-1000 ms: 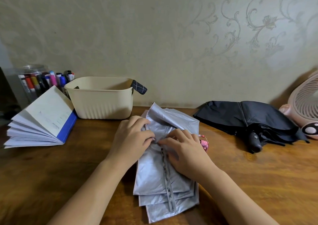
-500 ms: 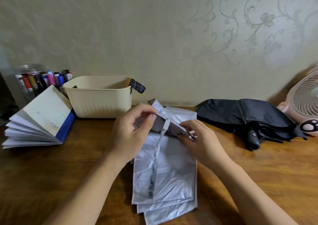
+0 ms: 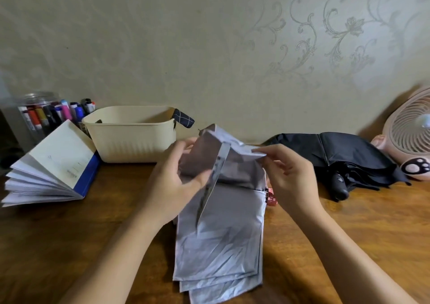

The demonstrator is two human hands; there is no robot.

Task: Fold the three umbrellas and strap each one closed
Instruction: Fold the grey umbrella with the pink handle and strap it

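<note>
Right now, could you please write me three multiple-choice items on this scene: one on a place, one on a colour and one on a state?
1. Where does the black umbrella lie, relative to the grey umbrella?
A. Left of it
B. Right of it
C. Under it
2. What colour is the fan?
A. Pink
B. Green
C. Blue
3. How is the grey umbrella's strap?
A. Fastened round it
B. Hanging loose
C. Torn off
Answers: 1 B, it lies on the table beside the fan. 2 A, its grille is pink. 3 B, it dangles free.
</note>
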